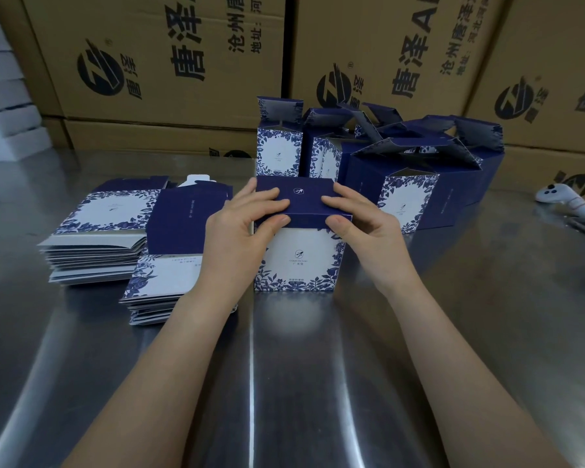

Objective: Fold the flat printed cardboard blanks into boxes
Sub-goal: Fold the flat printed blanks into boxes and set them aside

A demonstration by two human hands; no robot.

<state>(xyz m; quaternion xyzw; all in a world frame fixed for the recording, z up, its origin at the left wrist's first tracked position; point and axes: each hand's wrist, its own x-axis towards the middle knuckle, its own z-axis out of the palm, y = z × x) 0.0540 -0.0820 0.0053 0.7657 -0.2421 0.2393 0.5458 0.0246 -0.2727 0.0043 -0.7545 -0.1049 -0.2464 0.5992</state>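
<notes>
**Both hands close the lid of a box at mid-worktop**

Brown shipping cartons (169, 62) with black printing form a wall across the back. In front of them stretches a shiny metal worktop (318, 366). At its far right-centre is a cluster of folded boxes (406, 197), blue and white with leaf borders, standing with their top flaps open. To the left lie two stacks of flat blanks (92, 244), one further back and one nearer, just beside the left forearm. The box (298, 261) being worked on stands upright in the middle of the worktop, its dark blue lid folded down. The left hand (237, 234) and right hand (368, 231) each take a grip on that lid, fingers on top and thumbs against the front edge. A white controller (564, 199) lies at the far right.
</notes>
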